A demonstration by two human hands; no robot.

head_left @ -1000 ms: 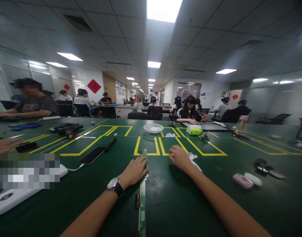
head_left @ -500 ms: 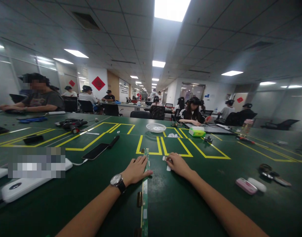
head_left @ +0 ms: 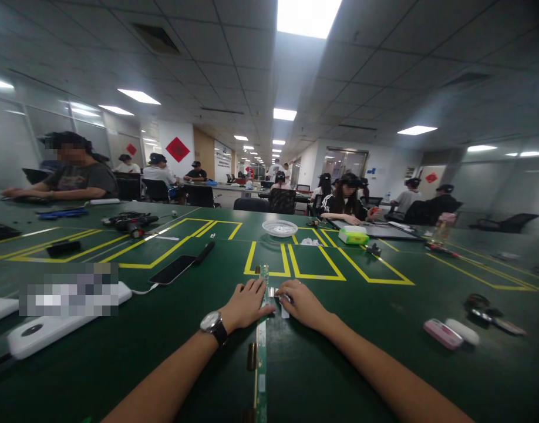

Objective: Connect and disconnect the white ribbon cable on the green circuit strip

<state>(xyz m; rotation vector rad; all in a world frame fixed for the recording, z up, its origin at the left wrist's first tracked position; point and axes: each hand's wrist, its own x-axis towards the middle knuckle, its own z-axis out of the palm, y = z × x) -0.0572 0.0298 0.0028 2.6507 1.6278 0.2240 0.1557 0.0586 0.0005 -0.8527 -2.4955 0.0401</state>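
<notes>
A long, narrow green circuit board (head_left: 261, 383) runs away from me over the green table, with brown flaps along its left edge. My left hand (head_left: 244, 304) lies across its far part, fingers to the left and thumb over the right side, holding it. Just right of the board, my right hand (head_left: 303, 301) is closed with bent fingertips on a small white piece (head_left: 285, 310), which pokes out below the fingers. A small silvery bit (head_left: 272, 292) shows between the two hands, close to the board. The fingers partly hide what they touch.
A white plastic basket (head_left: 279, 228) stands ahead, near a green box (head_left: 353, 235). To the left lie a phone (head_left: 172, 270) on a cable and a white device (head_left: 71, 320). Pink and white cases (head_left: 443, 333) are at right. Other people sit farther off.
My right hand has moved left with the white piece, up to the board's right edge. My left hand stays on the board. The view has shifted very slightly.
</notes>
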